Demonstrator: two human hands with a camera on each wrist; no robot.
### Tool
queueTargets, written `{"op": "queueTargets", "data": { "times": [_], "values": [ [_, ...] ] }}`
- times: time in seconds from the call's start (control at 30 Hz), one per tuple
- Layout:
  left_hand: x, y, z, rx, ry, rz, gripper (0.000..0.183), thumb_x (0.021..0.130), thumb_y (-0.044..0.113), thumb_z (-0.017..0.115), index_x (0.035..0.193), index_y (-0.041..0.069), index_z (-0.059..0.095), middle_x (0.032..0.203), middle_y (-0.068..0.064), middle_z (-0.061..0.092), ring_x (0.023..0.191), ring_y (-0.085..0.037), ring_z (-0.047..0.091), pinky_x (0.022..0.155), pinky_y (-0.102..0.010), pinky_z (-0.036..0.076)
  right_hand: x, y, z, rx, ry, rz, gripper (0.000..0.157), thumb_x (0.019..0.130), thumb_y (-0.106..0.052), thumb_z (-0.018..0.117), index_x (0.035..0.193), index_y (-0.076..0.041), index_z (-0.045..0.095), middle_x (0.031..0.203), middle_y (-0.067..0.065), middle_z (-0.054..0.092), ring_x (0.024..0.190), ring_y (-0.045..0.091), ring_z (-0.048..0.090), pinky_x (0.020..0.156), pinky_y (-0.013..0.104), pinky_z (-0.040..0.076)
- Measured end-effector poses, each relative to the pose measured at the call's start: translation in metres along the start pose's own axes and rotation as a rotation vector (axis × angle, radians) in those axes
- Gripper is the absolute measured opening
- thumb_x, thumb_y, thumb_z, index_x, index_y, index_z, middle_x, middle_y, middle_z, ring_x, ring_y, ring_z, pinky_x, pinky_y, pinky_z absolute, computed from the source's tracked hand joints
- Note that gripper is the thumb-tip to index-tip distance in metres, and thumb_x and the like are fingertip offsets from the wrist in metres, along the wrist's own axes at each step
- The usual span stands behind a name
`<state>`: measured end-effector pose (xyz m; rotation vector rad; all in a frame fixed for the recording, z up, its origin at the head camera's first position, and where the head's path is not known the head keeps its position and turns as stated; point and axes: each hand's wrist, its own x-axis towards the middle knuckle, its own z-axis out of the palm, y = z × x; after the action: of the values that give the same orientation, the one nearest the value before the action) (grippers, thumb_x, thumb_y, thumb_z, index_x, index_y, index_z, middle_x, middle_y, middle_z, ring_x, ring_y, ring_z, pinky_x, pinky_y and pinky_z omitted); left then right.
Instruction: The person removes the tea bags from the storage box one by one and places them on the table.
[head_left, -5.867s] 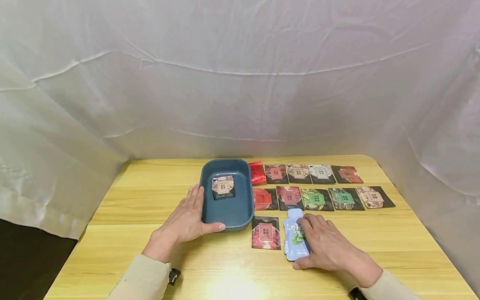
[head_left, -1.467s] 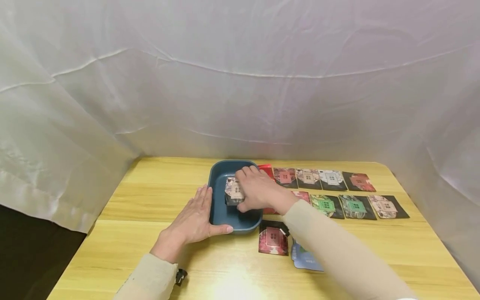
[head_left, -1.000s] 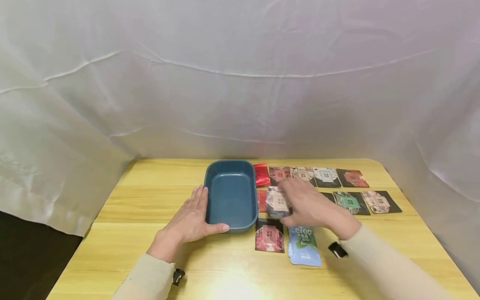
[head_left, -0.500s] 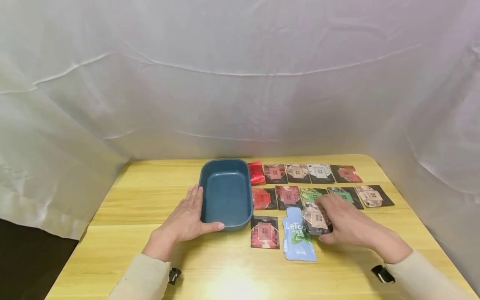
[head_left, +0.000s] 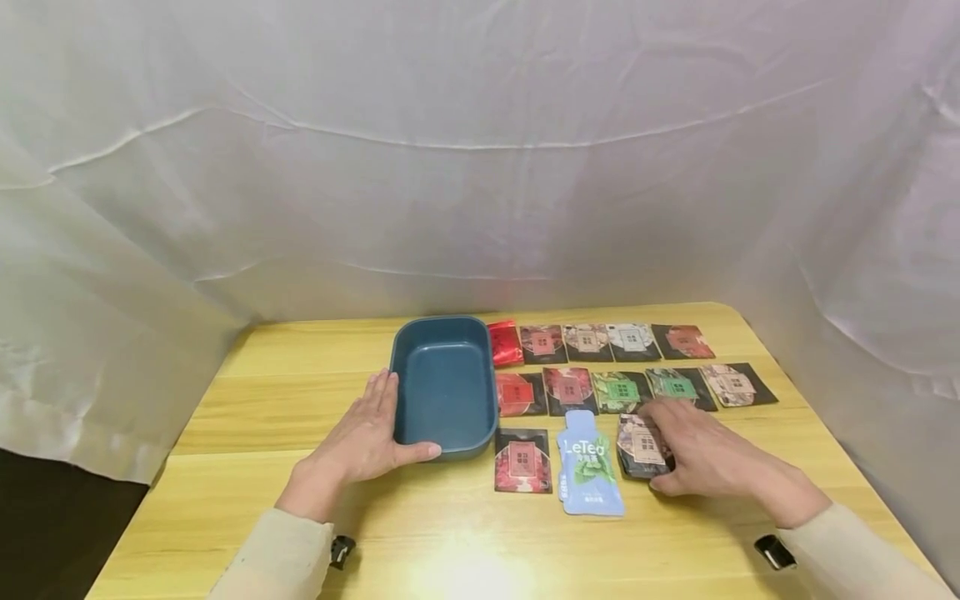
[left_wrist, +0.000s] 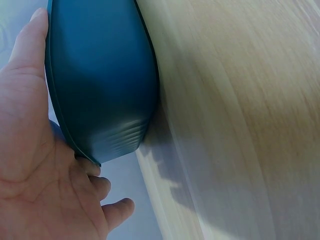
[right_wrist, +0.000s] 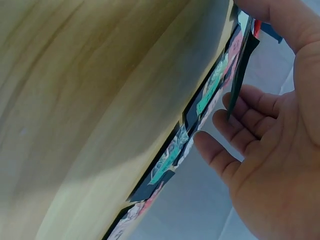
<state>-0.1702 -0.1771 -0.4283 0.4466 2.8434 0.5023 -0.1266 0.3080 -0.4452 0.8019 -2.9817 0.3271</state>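
Observation:
My left hand (head_left: pixel 367 433) rests along the left side and near corner of a dark blue tray (head_left: pixel 448 457), its fingers straight. In the left wrist view the tray's wall (left_wrist: pixel 105 75) stands beside the palm. My right hand (head_left: pixel 701 450) grips a small stack of black tea sachets (head_left: pixel 640 442) by its right edge, thumb at the near corner and fingers at the far one. Edge-on in the right wrist view, the dark sachets (right_wrist: pixel 242 70) lie between thumb and fingers. Left of them are overlapping light blue LeTea packets (head_left: pixel 588 479).
Two rows of tea sachets lie behind, among them a green one (head_left: pixel 622 392) and a white one (head_left: pixel 632 342). A single red-and-black sachet (head_left: pixel 522 461) lies by the tray's near right corner. Grey-white cloth (head_left: pixel 480 167) surrounds the wooden table (head_left: pixel 292 367).
My right hand has let go of the light blue packets, lifted the black sachets out of the tray and carried them right, beside those packets. My left hand stays at the tray.

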Motion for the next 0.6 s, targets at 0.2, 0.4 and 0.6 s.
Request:
{"op": "queueTargets", "data": {
  "times": [0.2,0.4,0.6],
  "values": [
    [-0.0015,-0.0015,-0.0001,-0.001,0.002,-0.001,0.142,0.079,0.089,0.064,0.166,-0.008,0.007,0.175,-0.028,0.004,0.163,-0.043,0.006,0.13,-0.061,0.021,0.0037,-0.003,0.0023,-0.052,-0.007,-0.031,0.088,0.065,-0.042,0.094,0.133,0.0,0.057,0.127,0.018,0.063,0.121,0.039,0.061,0.108,0.062,0.051],
    [-0.0013,-0.0014,0.0004,-0.002,0.0,-0.003,0.142,0.079,0.089,0.065,0.166,-0.008,0.007,0.175,-0.028,0.004,0.163,-0.043,0.006,0.13,-0.061,0.021,0.0039,-0.0013,0.0036,-0.067,-0.023,-0.019,0.089,0.065,-0.043,0.094,0.134,-0.001,0.056,0.128,0.019,0.062,0.122,0.04,0.06,0.108,0.063,0.05],
    [-0.0007,-0.001,0.0002,-0.001,-0.002,0.001,0.142,0.079,0.088,0.065,0.166,-0.008,0.007,0.174,-0.028,0.005,0.163,-0.043,0.007,0.13,-0.06,0.021,0.0038,-0.0005,0.004,-0.035,-0.043,-0.011,0.087,0.066,-0.039,0.093,0.135,-0.001,0.056,0.132,0.02,0.062,0.126,0.042,0.059,0.111,0.064,0.048]
  ]
}}
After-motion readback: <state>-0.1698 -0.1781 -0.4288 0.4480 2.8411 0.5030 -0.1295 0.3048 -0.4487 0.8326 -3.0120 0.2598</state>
